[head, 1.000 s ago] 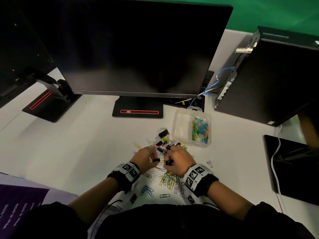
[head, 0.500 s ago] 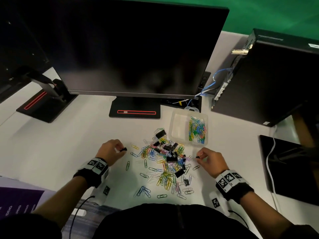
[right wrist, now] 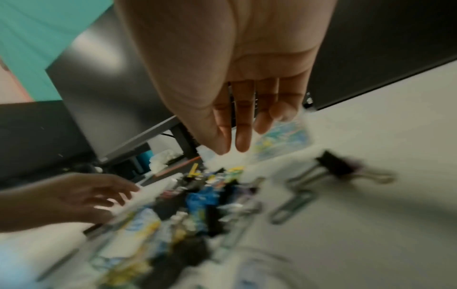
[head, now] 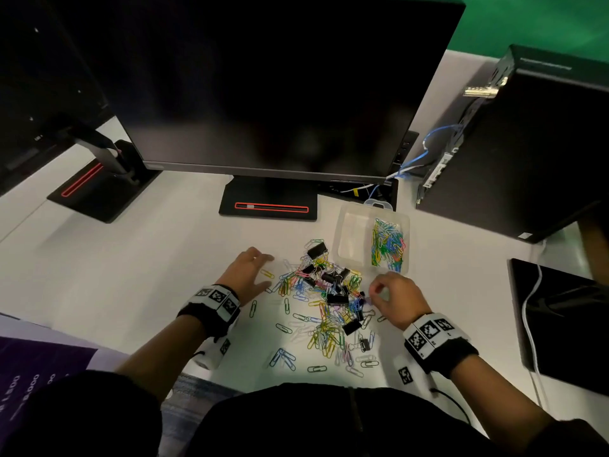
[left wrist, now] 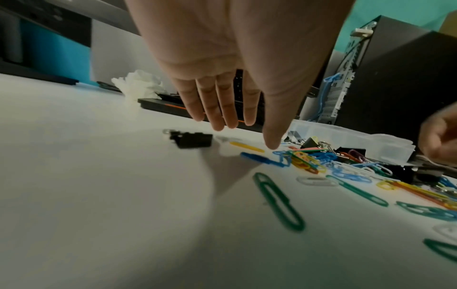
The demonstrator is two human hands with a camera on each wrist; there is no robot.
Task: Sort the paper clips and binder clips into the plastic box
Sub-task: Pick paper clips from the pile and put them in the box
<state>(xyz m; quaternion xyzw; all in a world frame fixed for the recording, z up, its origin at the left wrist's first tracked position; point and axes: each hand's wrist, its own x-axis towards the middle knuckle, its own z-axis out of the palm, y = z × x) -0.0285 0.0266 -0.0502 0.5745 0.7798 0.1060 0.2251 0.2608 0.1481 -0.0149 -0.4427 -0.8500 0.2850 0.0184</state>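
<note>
Now my left hand [head: 247, 271] hovers, fingers [left wrist: 223, 109] spread and empty; right hand [head: 393, 296] loosely curled, grasp unclear. Paper clips [head: 324, 331] lie between them, plastic box [head: 351, 232] beyond; I'd pinch singly.

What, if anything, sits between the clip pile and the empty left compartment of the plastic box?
Nothing visible blocks it. The pile of clips lies on the desk right beside the plastic box, whose top is open; the left compartment looks empty and the right one holds paper clips. Only the low box wall must be cleared.
</note>
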